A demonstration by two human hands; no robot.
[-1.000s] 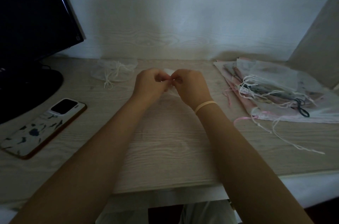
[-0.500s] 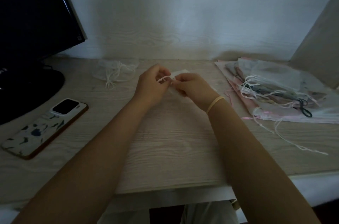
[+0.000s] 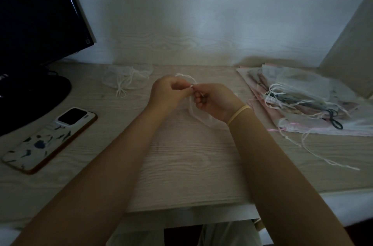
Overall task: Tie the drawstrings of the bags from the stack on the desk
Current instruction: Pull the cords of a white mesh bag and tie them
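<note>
Both hands pinching a white drawstring over mid-desk.
Left hand (image 3: 167, 92) and right hand (image 3: 215, 100) each pinch the drawstring (image 3: 186, 76); sheer bag (image 3: 201, 117) hangs under them, touching the desk (image 3: 181, 165). Bag stack (image 3: 306, 102) at right edge; tied bag (image 3: 126, 78) near back edge; phone (image 3: 50, 138) left.

— Where are the hands?
— Both arms reach out over the desk (image 3: 181, 165); left hand (image 3: 167, 92) and right hand (image 3: 216, 100) meet fingertip to fingertip.
— Fingers?
— Curled, pinching a cord (image 3: 186, 76).
</note>
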